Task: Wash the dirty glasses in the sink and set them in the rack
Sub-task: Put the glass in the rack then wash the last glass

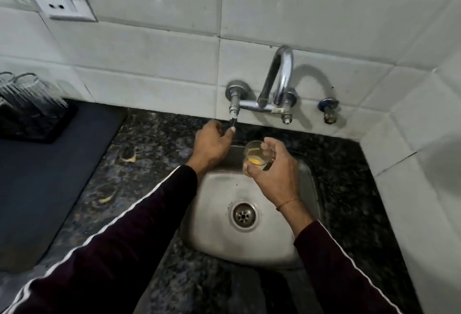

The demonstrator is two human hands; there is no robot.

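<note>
My right hand grips a small clear glass with yellow residue at its bottom, held over the back of the steel sink. My left hand reaches up to the left tap handle and pinches its tip with thumb and fingers. The chrome spout curves up from the wall mixer above the sink. No water is visibly running. Two more glasses with yellow residue, one and another, stand on the dark granite counter left of the sink. A black rack at far left holds upturned glasses.
A dark mat lies under the rack on the left counter. White tiled walls close in behind and on the right. A wall socket sits at upper left. A blue-capped valve sticks out right of the mixer. The drain is in the sink's middle.
</note>
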